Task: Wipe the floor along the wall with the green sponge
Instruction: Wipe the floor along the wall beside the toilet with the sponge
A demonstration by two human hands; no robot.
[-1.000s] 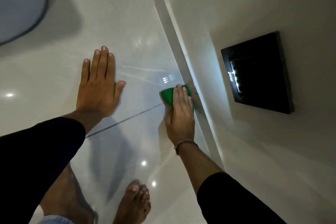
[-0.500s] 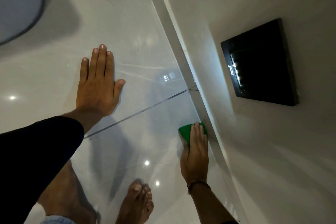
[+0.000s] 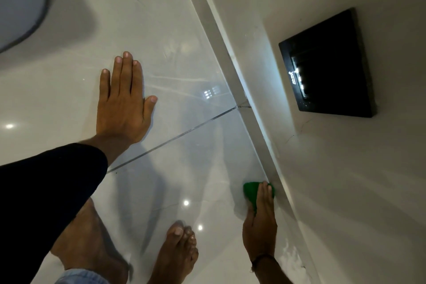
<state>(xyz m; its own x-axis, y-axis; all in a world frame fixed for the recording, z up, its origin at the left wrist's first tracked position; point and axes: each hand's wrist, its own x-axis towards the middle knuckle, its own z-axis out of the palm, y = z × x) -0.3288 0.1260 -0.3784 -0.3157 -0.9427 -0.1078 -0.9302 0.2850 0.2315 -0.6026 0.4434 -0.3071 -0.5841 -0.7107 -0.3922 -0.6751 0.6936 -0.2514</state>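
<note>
The green sponge lies flat on the glossy white floor tile, right against the grey skirting at the foot of the wall. My right hand presses down on it with the fingers laid over its top, so only the sponge's left and far edges show. My left hand rests flat on the floor further from the wall, fingers together and stretched, palm down, holding nothing.
A black switch panel with small lights sits on the wall. My two bare feet stand near the bottom edge. A grout line crosses the tiles. A grey curved object fills the top left corner.
My right hand has dragged the sponge along the skirting toward me, from beyond the grout line to well on the near side of it. The left hand has stayed planted.
</note>
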